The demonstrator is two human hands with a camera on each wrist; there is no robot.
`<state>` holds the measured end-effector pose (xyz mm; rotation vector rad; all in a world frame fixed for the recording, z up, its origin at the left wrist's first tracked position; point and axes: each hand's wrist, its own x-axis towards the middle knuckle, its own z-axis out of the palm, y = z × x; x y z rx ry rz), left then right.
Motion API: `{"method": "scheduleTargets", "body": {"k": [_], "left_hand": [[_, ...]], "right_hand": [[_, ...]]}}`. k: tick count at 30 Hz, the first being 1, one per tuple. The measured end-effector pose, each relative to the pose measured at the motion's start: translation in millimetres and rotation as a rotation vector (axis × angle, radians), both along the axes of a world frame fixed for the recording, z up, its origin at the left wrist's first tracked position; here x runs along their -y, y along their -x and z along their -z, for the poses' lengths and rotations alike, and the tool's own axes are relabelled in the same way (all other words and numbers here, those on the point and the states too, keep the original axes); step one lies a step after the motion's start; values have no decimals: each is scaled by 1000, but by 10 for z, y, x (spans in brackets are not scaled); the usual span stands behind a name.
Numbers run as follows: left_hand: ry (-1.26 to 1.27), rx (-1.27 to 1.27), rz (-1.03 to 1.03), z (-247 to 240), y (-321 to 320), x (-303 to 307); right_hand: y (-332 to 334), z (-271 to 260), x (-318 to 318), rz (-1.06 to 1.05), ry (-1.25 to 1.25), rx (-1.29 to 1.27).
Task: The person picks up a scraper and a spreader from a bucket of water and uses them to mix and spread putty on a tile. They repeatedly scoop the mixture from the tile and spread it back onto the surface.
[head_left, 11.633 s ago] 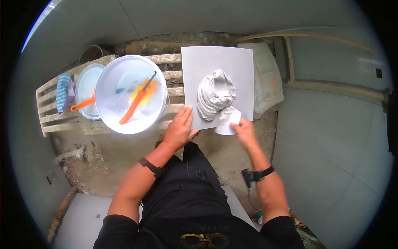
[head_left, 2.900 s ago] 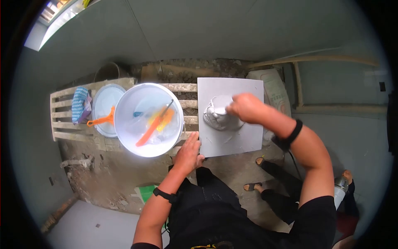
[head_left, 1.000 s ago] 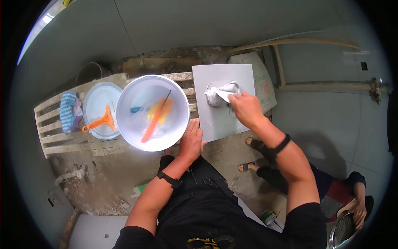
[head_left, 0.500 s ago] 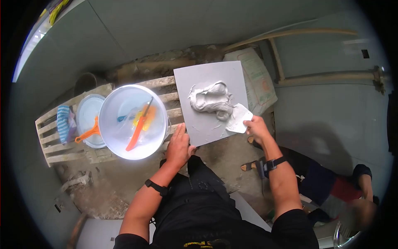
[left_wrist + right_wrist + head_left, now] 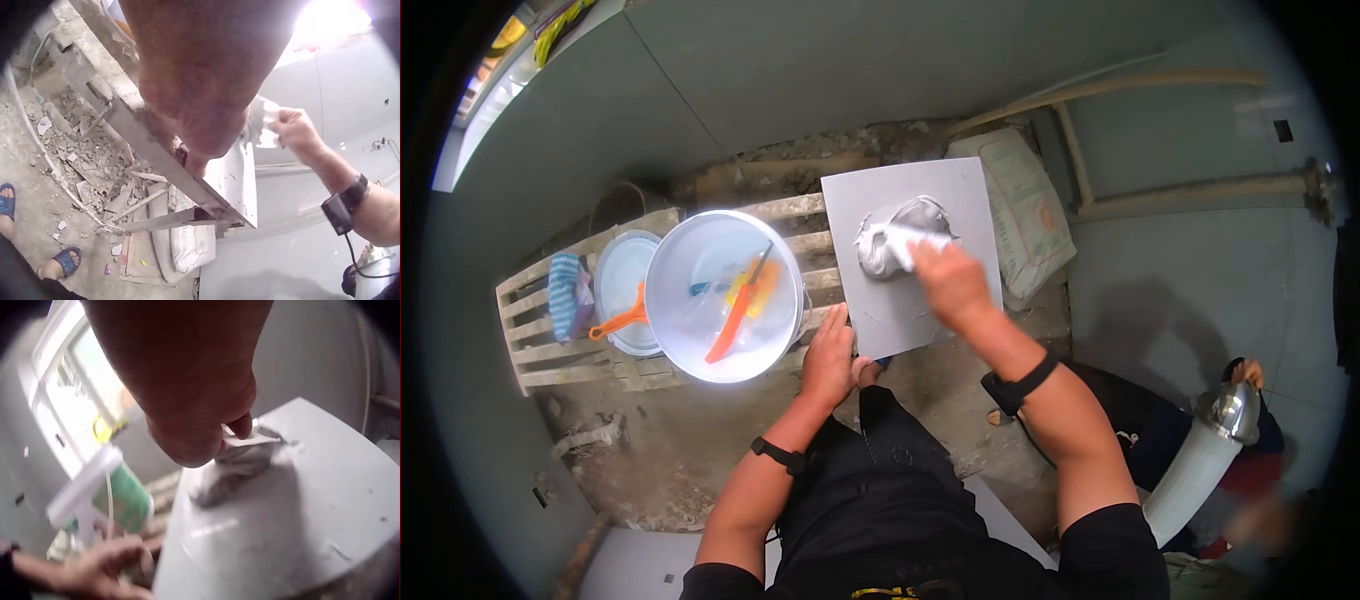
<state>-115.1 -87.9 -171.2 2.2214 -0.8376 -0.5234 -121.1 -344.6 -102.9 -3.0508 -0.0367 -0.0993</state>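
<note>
A white flat scraper (image 5: 908, 243) is pinched in my right hand (image 5: 950, 285), its blade pressed into a mound of grey putty (image 5: 880, 252). The putty lies heaped on a square grey board (image 5: 920, 325). In the right wrist view the scraper (image 5: 253, 442) sits against the soft putty (image 5: 228, 478), and my right hand (image 5: 194, 406) covers much of it. My left hand (image 5: 830, 362) rests at the board's near left corner, fingers straight and thumb apart. The left wrist view shows this hand (image 5: 203, 128) against the board's edge from below.
A white bucket (image 5: 658, 330) holding an orange-handled tool (image 5: 735, 322) stands left on a slatted wooden bench (image 5: 540, 380). Beside it are a lid (image 5: 615, 275), an orange scraper (image 5: 620, 322) and a striped cloth (image 5: 563, 295). A sack (image 5: 1025, 215) lies right. Another person holds a metal cylinder (image 5: 1200, 465).
My right hand has swung the scraper from the board's near right edge up and left onto the putty. The left hand stays at the corner. The other person has lifted the metal cylinder into view.
</note>
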Motion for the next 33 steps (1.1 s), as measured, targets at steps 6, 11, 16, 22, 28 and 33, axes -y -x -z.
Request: {"method": "scheduleTargets", "body": {"k": [6, 11, 16, 22, 28, 33], "left_hand": [[11, 2, 8, -20, -10, -19], [35, -5, -8, -14, 45, -49], [12, -8, 7, -50, 11, -37], [-1, 8, 15, -45, -34, -8], [-36, -13, 20, -17, -1, -8], [-33, 4, -6, -17, 9, 18]], "right_hand": [[154, -300, 69, -189, 84, -539], [-205, -277, 78, -117, 52, -104], [-83, -222, 274, -84, -71, -326], [33, -37, 1460, 563, -661, -518], [-227, 356, 1362, 572, -969, -391], [-416, -160, 801, 201, -575, -374]]}}
